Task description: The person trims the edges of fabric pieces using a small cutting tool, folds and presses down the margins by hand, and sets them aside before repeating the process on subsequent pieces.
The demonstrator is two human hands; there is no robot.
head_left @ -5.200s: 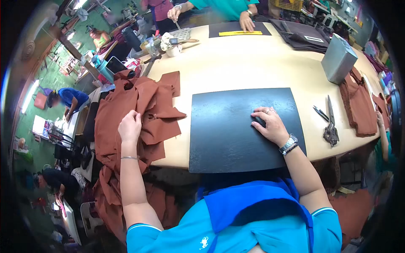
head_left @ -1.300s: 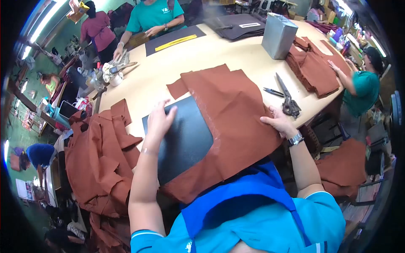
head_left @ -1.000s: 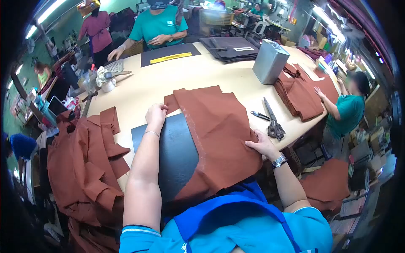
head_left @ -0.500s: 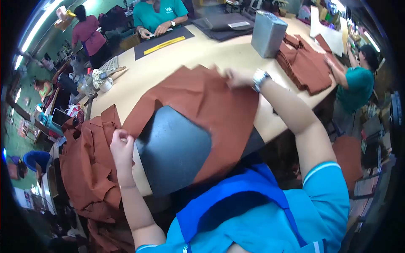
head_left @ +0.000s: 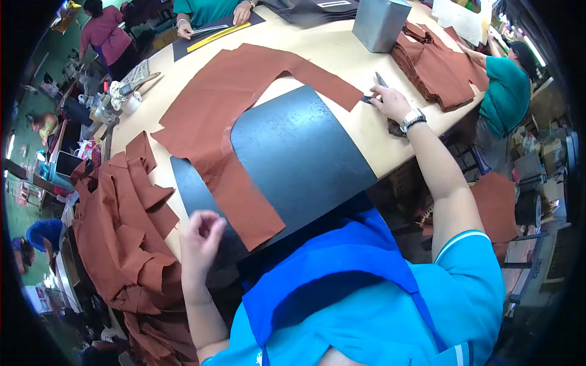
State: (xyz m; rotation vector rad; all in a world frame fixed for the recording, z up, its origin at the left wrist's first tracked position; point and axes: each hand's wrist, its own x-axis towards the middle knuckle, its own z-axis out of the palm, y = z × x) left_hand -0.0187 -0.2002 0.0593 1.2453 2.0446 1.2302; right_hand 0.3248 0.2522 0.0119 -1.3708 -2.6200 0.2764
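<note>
A cut piece of reddish-brown material (head_left: 213, 104) lies spread across a dark board (head_left: 299, 146), one arm of it stretching toward my right hand (head_left: 392, 105). My right hand is low at the table's right side, its fingers closed around a dark pointed tool (head_left: 381, 79). Part of that tool is hidden, and its exact kind is unclear. Near the front left edge, my left hand (head_left: 202, 236) is raised with curled fingers and nothing visible in them. It is beside the lower strip of the piece, apart from it.
A heap of brown pieces (head_left: 122, 244) hangs at the left edge. Another stack (head_left: 436, 70) lies at the right, beside a metal tin (head_left: 381, 24). A brush (head_left: 140, 83) rests by a white pot (head_left: 132, 104). Co-workers stand across the table and at the right.
The brown piece has been turned and laid flat on the board; both hands have let go of it. My right hand moved down and right to the tool; my left hand moved down and slightly right.
</note>
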